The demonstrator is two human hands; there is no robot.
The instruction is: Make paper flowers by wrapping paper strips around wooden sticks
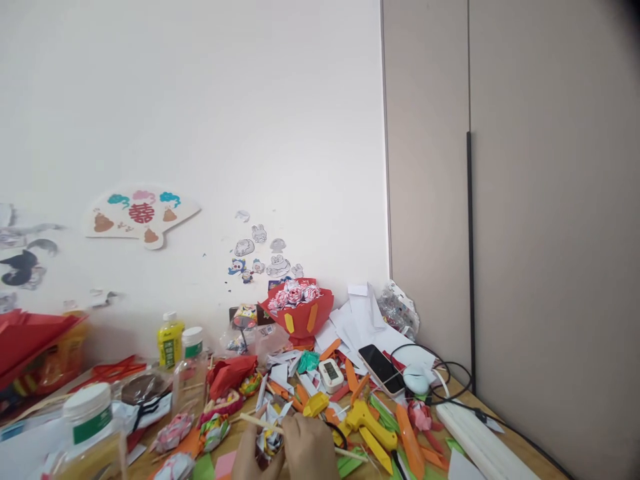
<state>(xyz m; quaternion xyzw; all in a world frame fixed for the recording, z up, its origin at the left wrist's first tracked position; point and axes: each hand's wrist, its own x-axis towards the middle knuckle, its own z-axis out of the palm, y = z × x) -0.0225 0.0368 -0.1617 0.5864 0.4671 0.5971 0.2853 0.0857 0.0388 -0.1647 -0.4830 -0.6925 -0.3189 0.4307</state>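
Note:
At the bottom middle, my left hand (256, 457) is curled around a small crumpled paper bundle (271, 440) in white, yellow and dark colours. My right hand (311, 448) is right beside it, fingers bent over a thin wooden stick (260, 423). The stick crosses above the bundle and seems to come out on the right of the hand. My right fingertips are partly hidden, so whether they also touch the bundle cannot be told. Just right of this hand lies a yellow glue gun (367, 421) among paper scraps. Several crumpled paper flowers, one green and white (215, 433), lie to the left.
A red-wrapped bouquet (300, 319) stands against the wall. A phone (380, 370), a white digital timer (331, 375) and a power strip (483, 433) lie to the right, with black cables. On the left stand white-capped jars (89, 413) and a yellow bottle (171, 340).

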